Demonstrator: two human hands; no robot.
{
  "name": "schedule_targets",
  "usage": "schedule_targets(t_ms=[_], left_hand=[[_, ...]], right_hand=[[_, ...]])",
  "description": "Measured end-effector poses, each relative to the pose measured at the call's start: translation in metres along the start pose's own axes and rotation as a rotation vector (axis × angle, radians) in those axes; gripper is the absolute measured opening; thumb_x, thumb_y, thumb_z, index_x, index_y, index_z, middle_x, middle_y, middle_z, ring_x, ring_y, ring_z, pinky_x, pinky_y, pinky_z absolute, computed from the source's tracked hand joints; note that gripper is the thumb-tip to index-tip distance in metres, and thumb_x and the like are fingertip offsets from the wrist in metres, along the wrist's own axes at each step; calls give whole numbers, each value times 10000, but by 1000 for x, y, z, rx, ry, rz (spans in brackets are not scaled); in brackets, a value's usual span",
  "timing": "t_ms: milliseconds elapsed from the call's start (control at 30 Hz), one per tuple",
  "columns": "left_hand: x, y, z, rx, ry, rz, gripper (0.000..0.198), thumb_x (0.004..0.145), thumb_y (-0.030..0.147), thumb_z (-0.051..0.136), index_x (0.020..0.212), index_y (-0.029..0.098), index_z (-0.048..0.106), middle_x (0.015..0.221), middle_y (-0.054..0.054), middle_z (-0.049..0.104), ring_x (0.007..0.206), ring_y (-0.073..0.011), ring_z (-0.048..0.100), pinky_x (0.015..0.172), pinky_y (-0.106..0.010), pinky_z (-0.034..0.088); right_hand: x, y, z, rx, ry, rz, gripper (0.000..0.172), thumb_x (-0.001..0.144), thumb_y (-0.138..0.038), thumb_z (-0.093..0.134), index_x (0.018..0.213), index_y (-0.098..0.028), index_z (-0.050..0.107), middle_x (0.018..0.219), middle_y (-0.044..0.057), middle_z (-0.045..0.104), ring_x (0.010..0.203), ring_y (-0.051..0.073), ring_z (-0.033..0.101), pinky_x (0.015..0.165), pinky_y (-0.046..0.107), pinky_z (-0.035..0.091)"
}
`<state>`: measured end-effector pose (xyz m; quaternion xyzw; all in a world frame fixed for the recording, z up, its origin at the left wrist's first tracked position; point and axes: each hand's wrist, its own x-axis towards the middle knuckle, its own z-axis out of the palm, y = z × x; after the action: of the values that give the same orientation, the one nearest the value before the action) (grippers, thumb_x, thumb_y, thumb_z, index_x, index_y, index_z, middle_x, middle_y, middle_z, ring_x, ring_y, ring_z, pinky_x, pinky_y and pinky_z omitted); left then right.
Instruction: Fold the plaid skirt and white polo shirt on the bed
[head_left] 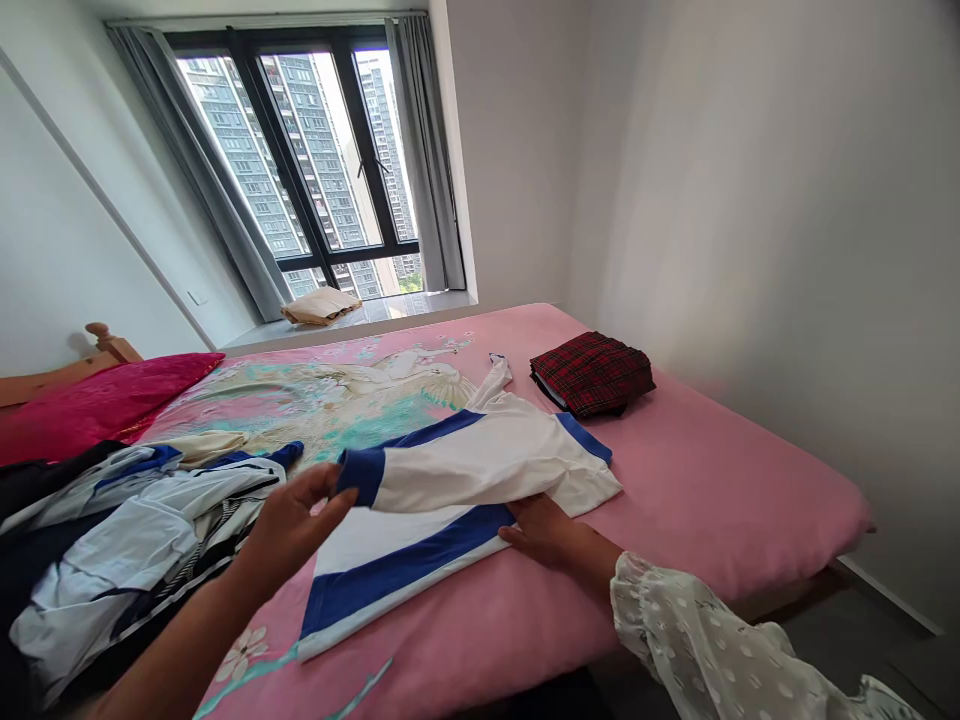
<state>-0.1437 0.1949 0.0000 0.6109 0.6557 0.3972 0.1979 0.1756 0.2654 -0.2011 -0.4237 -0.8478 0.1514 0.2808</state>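
Observation:
A white and blue long-sleeved shirt (510, 445) lies spread on the bed, its blue collar toward the right. My left hand (307, 505) pinches the blue cuff of the near sleeve, which is raised and laid across the shirt's body. Under that sleeve, near the shoulder, my right hand (544, 530) has its fingers tucked beneath the fabric, so the fingertips are partly hidden. The far sleeve stretches away toward the window. Just beyond the collar sits a folded red plaid garment (592, 372).
A pile of rumpled clothes (142, 530) lies on the left of the pink flowered bedspread (720, 480). Behind it rests a magenta pillow (120, 400) by the wooden headboard (109, 345). A folded beige item (322, 304) is on the windowsill. Walls stand behind and to the right.

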Motion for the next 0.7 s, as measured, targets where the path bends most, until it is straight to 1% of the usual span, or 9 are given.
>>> schedule_targets(t_ms=[67, 100, 167, 200, 267, 367, 533, 600, 700], left_hand=[[-15, -43, 5, -26, -104, -39, 337, 552, 536, 688, 609, 221, 581, 634, 3, 573, 684, -190, 520, 654, -268, 422], [-24, -66, 9, -14, -143, -97, 360, 547, 548, 681, 557, 216, 545, 574, 15, 526, 630, -173, 494, 618, -263, 405], [-42, -105, 20, 9, -168, -276, 439, 483, 596, 686, 486, 206, 486, 486, 42, 427, 524, -130, 403, 533, -248, 335], [-50, -120, 25, -5, -180, -343, 463, 463, 625, 679, 494, 201, 495, 484, 48, 419, 511, -120, 384, 519, -243, 312], [-61, -139, 34, -32, -172, -424, 506, 481, 682, 638, 565, 190, 558, 510, 48, 446, 507, -112, 374, 506, -237, 283], [-61, -142, 39, -20, -109, -461, 529, 570, 708, 582, 601, 180, 582, 513, 47, 441, 489, -101, 330, 487, -239, 224], [-44, -130, 40, -52, -38, -408, 436, 546, 582, 677, 533, 179, 512, 485, 70, 391, 517, -88, 329, 512, -221, 225], [-44, -128, 44, -117, -59, -392, 419, 545, 557, 681, 554, 185, 489, 498, 83, 382, 512, -76, 323, 514, -211, 237], [-54, -128, 55, -214, -162, -446, 463, 536, 612, 668, 559, 180, 502, 489, 77, 405, 471, -73, 334, 482, -215, 249]], right_hand=[[-1, 1, 3, 1, -10, 0, 536, 783, -399, 600, 1283, -213, 550, 1283, 102, 579, 1175, 310, 510, 1020, 430, 357], [-2, 2, 4, -3, -17, 3, 551, 786, -409, 597, 1294, -203, 541, 1295, 108, 569, 1191, 312, 498, 1030, 434, 348], [-3, 2, 6, -21, -43, 23, 581, 798, -427, 581, 1320, -179, 517, 1320, 123, 545, 1219, 315, 476, 1053, 445, 324], [-4, 2, 7, -37, -68, 36, 589, 807, -433, 569, 1329, -168, 508, 1330, 130, 534, 1230, 318, 466, 1064, 453, 311], [-4, 1, 8, -77, -125, 64, 602, 827, -443, 534, 1348, -146, 487, 1351, 144, 511, 1253, 328, 443, 1082, 473, 282], [-5, 1, 8, -116, -187, 73, 634, 853, -478, 480, 1384, -135, 438, 1402, 141, 454, 1298, 331, 389, 1100, 478, 252], [-5, 0, 5, -153, -264, 82, 709, 868, -570, 394, 1411, -115, 391, 1443, 143, 396, 1328, 327, 345, 1114, 452, 239], [-5, 0, 5, -166, -268, 104, 729, 863, -576, 394, 1421, -108, 370, 1452, 143, 381, 1344, 320, 323, 1124, 441, 229], [-6, 1, 7, -157, -258, 111, 731, 860, -571, 403, 1427, -111, 360, 1463, 135, 363, 1358, 314, 302, 1132, 440, 219]])
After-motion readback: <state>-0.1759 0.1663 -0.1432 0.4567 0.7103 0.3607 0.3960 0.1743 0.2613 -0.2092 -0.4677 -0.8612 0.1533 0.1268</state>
